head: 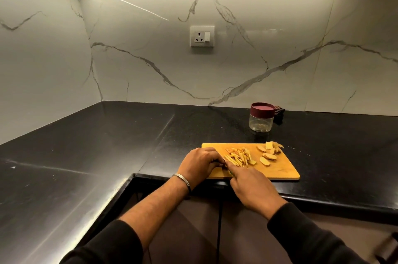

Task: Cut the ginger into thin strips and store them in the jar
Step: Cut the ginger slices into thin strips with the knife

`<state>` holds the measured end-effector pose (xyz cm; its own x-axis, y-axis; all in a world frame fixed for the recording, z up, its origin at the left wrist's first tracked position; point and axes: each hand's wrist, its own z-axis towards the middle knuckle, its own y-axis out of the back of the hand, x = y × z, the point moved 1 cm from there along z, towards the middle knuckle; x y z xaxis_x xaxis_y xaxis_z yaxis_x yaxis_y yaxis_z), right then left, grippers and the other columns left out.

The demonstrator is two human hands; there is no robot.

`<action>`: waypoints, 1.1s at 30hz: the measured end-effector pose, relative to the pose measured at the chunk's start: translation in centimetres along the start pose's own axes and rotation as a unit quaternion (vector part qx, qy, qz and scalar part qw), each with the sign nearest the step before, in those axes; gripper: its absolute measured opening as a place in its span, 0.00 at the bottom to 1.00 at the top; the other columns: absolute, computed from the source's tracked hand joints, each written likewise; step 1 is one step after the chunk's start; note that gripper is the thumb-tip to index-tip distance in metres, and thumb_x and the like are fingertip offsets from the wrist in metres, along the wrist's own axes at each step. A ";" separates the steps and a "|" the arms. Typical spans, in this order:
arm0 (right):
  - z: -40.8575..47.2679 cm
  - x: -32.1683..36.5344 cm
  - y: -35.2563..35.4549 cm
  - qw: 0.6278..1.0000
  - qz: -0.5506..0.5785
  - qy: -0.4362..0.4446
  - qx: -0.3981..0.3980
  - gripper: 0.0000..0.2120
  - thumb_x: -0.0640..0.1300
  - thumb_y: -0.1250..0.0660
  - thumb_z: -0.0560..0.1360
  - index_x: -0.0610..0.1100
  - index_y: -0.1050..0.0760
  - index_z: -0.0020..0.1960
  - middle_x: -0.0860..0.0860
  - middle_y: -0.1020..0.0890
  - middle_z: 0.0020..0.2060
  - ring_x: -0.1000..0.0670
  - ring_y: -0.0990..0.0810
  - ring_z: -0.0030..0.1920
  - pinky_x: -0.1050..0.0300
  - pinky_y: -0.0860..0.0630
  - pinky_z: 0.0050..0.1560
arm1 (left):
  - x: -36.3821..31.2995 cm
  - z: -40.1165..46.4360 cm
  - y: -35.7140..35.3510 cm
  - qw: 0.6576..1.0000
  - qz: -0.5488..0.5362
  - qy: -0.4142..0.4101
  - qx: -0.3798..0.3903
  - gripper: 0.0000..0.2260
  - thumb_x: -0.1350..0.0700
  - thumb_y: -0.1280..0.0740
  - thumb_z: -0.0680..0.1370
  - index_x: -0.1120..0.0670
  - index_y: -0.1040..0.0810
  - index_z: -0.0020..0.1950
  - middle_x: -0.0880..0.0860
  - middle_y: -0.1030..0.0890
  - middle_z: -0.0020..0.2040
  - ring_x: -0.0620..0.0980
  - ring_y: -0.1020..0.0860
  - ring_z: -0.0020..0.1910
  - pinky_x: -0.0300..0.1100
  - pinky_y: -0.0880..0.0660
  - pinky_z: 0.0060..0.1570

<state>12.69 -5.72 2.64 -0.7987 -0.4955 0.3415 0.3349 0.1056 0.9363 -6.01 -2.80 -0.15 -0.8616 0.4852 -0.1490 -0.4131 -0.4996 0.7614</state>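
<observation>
I see the ginger strips heaped at the centre of the frame, on the left half of the wooden cutting board. Most strips run with their long axis from lower left to upper right, fanned a little. To their right, several uncut ginger slices lie flat on the board's upper right part, their long axes mixed.

The jar stands upright on the black counter, above the board in the right-centre of the frame, its maroon lid on; the glass body looks empty. I can read no writing or label on it.

My left hand rests knuckles up at the board's left edge, fingers curled down against the near end of the strips; a metal bangle sits on that wrist. My right hand comes in from the lower right, forefinger stretched toward the strips. I cannot tell what it grips; any knife is hidden beneath it.
</observation>
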 end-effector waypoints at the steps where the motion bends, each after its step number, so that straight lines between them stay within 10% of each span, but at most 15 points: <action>1: -0.1 0.0 -0.1 1.000 -0.001 0.001 -0.001 0.26 0.48 0.46 0.85 0.56 0.47 0.81 0.52 0.22 0.52 0.53 0.25 0.50 0.58 0.27 0.50 | 0.0 0.0 0.0 1.000 0.001 0.002 0.002 0.05 0.54 0.28 0.76 0.51 0.15 0.50 0.49 0.15 0.48 0.46 0.17 0.45 0.39 0.20 0.50; 18: -5.3 -0.1 -0.5 0.979 -0.201 -0.023 -0.024 0.32 0.45 0.45 0.85 0.56 0.59 0.82 0.50 0.29 0.42 0.50 0.30 0.40 0.53 0.30 0.42 | 0.0 0.1 0.1 1.000 -0.003 0.013 0.020 0.04 0.54 0.28 0.76 0.52 0.15 0.49 0.49 0.16 0.48 0.48 0.18 0.43 0.45 0.18 0.44; 33: -4.1 -1.5 -0.6 0.985 -0.164 -0.003 -0.059 0.29 0.49 0.48 0.86 0.61 0.60 0.81 0.53 0.26 0.40 0.52 0.25 0.41 0.54 0.25 0.44 | -0.1 0.6 -0.1 0.994 0.066 -0.056 0.067 0.14 0.55 0.34 0.81 0.43 0.22 0.65 0.51 0.24 0.54 0.49 0.23 0.48 0.42 0.21 0.43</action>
<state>15.71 -8.65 1.20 -0.8761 -0.4815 0.0237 0.1150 -0.1609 0.9802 -5.68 -2.37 0.17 -0.8646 0.5019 0.0233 -0.2486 -0.4678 0.8482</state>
